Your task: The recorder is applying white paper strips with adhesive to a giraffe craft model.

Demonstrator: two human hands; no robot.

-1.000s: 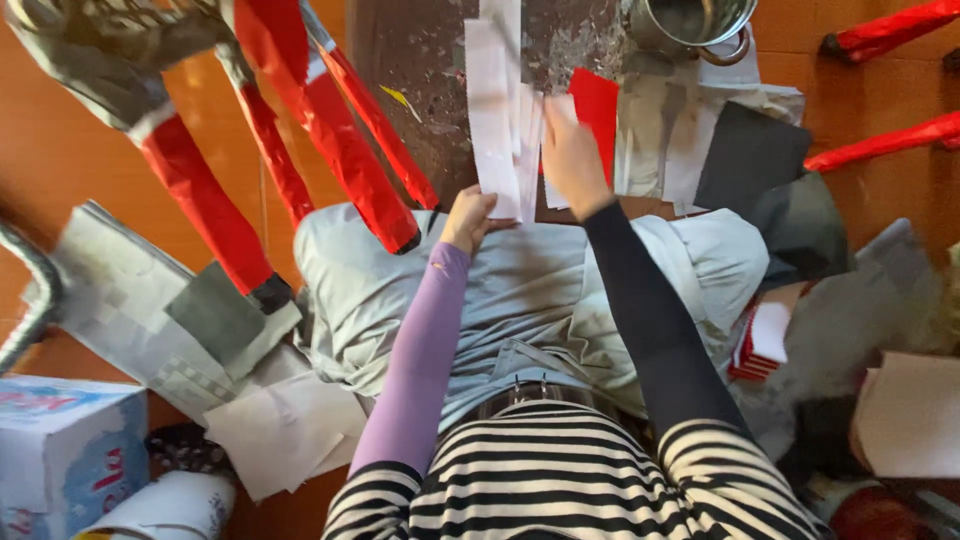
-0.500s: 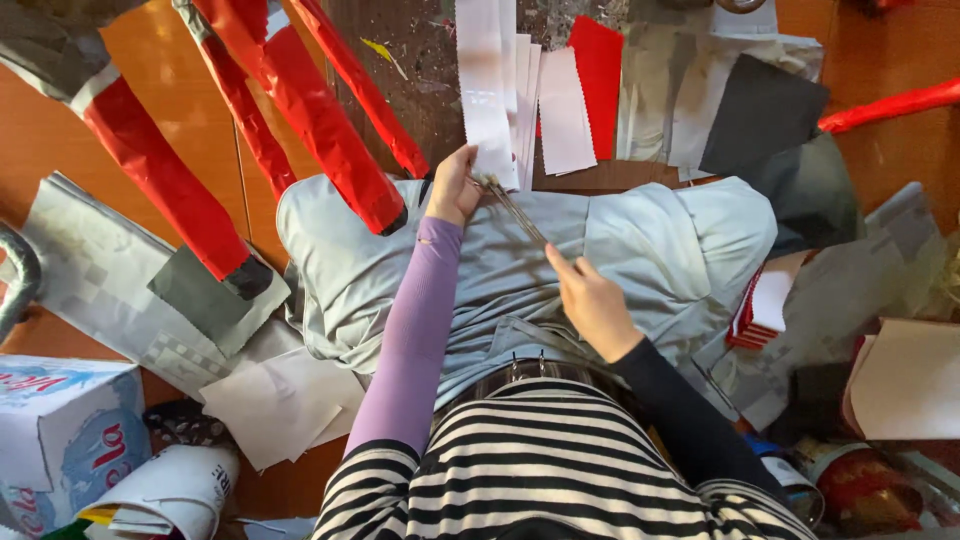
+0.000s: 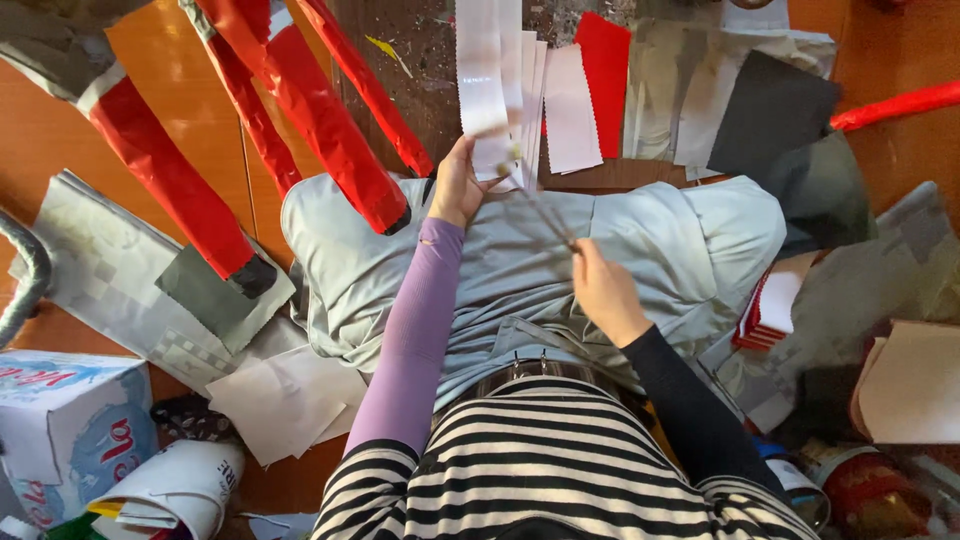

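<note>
Left hand (image 3: 458,188): closed on the lower edge of a white paper strip (image 3: 480,70) lying in a stack on the dark work board (image 3: 420,60) ahead of the knees. Right hand (image 3: 603,290): fist closed round a thin grey brush handle (image 3: 540,212), tip at the strip's bottom edge. Step judged: brushing the strip's end. Next move calls for holding the strip flat while the brush passes. Red paper rolls (image 3: 320,120) lie left of the stack
</note>
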